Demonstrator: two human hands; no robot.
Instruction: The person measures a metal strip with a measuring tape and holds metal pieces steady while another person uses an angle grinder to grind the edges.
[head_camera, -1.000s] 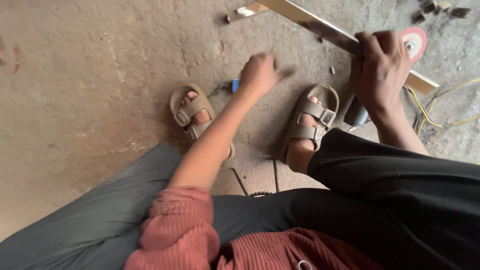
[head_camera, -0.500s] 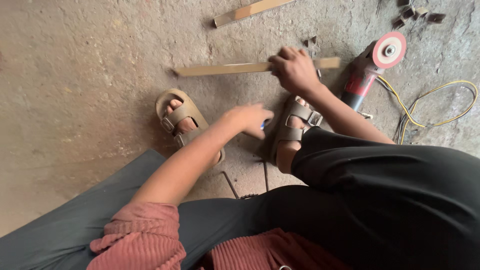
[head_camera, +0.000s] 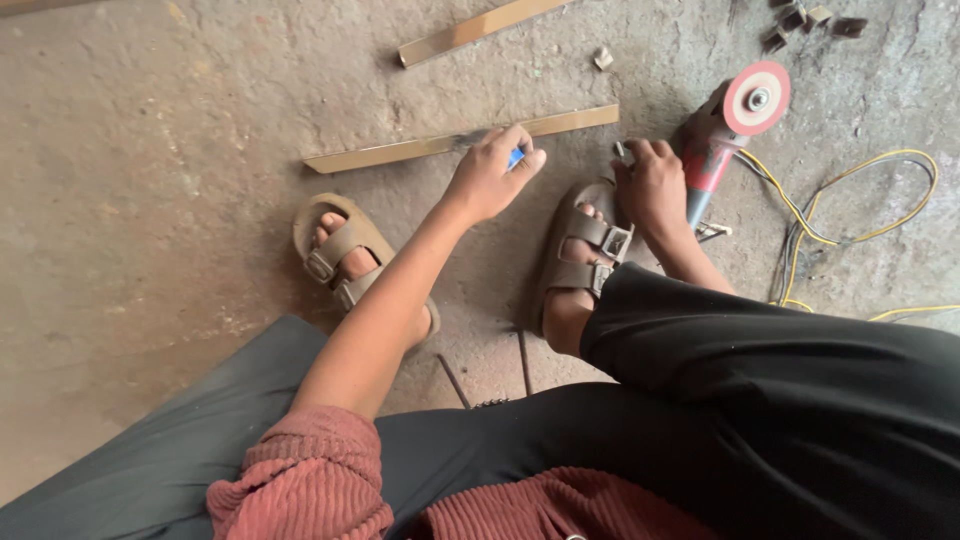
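Metal strip (head_camera: 420, 150) (lower than earlier) meets left hand (head_camera: 490, 180), fingers pinching a blue object (head_camera: 516, 157); right hand (head_camera: 652, 185) fingers curled.

— How many strips do we count on the floor?
— Two long flat metal strips: the near strip (head_camera: 440, 147) and the far strip (head_camera: 480, 28).
— And small offcuts?
— We make out four small blocks (head_camera: 805, 22) in the top corner, plus one lone small piece (head_camera: 602, 58) further left.
— Tools?
— One angle grinder (head_camera: 725, 125), with one yellow cable (head_camera: 840, 235).
— Hands and feet?
— We see two hands, the left hand (head_camera: 487, 180) and the right hand (head_camera: 652, 188), and two sandals, the left sandal (head_camera: 340, 250) and the right sandal (head_camera: 580, 250).
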